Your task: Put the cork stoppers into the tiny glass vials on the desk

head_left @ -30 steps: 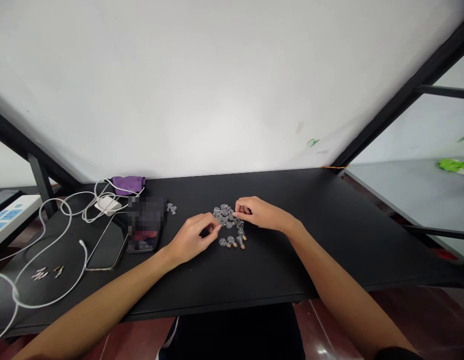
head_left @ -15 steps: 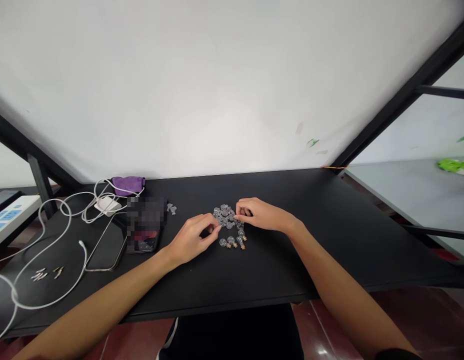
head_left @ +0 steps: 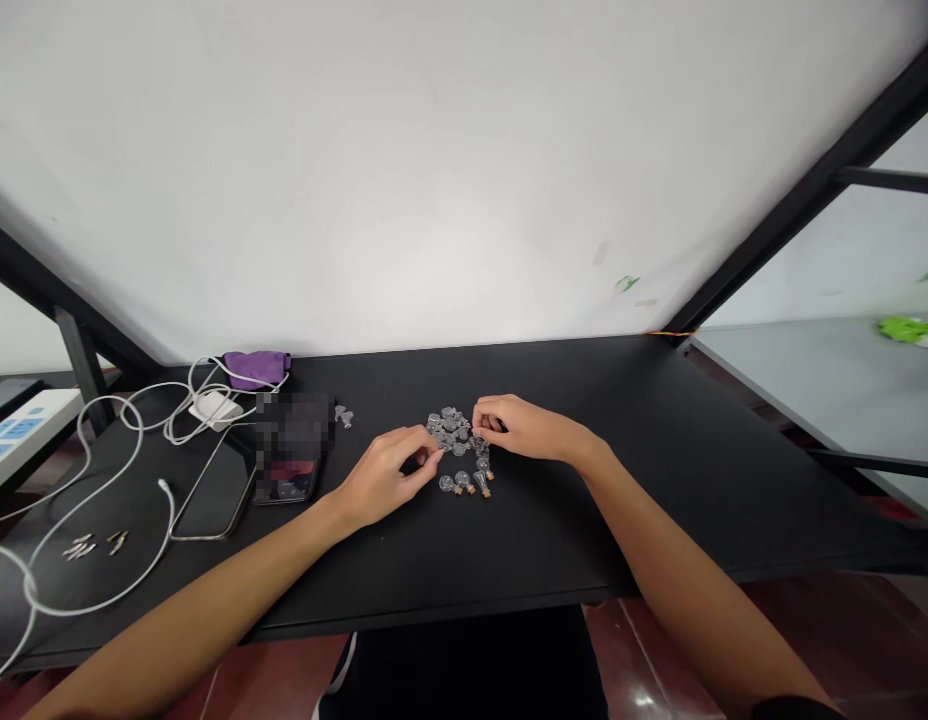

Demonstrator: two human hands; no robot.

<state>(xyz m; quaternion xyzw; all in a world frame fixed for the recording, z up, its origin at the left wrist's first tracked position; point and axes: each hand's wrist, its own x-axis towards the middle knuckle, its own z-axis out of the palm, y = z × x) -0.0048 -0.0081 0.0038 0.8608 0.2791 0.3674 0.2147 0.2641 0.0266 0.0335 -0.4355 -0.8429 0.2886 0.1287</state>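
Note:
Small clear glass bulb-shaped bottles [head_left: 453,432] lie in a tight heap on the black table [head_left: 621,480], and several at the heap's near edge [head_left: 464,483] show cork stoppers. My left hand [head_left: 385,475] reaches the heap's lower left side with its fingertips bunched together. My right hand [head_left: 520,425] rests on the heap's right side, its fingers curled over the bottles. The fingertips of both hands hide whatever they touch, and the bottles are too small to show whether either hand holds one.
Left of the heap lie two loose glass pieces [head_left: 344,417], a pixelated object on a phone [head_left: 288,480], and a dark tablet [head_left: 213,490]. Farther left are white cables [head_left: 111,500], a charger [head_left: 215,408], a purple cloth [head_left: 256,370], metal tips [head_left: 79,547], and a power strip [head_left: 25,430].
My right hand has shifted slightly to the right, and its fingers sit a little differently on the heap. My left hand and the bottles look almost the same.

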